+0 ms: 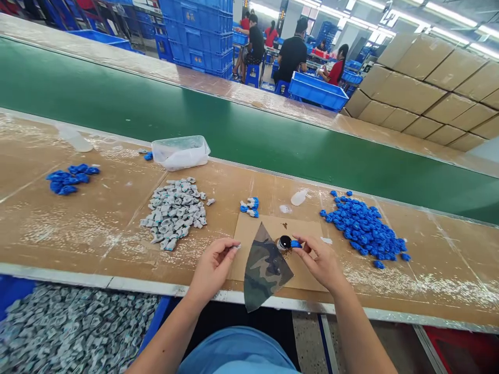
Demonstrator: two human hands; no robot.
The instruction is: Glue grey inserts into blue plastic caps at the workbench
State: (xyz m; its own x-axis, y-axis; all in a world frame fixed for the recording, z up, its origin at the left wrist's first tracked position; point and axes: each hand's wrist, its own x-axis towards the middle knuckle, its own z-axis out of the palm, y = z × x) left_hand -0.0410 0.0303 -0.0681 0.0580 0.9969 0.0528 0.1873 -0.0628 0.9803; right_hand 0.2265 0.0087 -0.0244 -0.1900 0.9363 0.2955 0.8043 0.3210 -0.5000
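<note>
My left hand [212,267] is closed in a pinch at the cardboard's left side, with a small whitish piece [237,246] at its fingertips, too small to name. Between thumb and fingers my right hand [319,259] grips a small blue piece [296,243]. That piece is beside a small round container with a black top [285,242], perhaps touching it. A camouflage-patterned fabric piece [265,270], roughly triangular, lies between my hands and overhangs the table's front edge. Beneath them is a flat cardboard sheet [241,265] with dark crumbs on it.
A heap of grey pieces [175,210] lies left, a blue heap [362,228] right. Several blue-and-grey pieces [250,206], a translucent bottle [299,197] and a clear tub [181,153] stand nearby. Behind runs a green conveyor belt [257,130]. A grey-filled bin [78,332] is below left.
</note>
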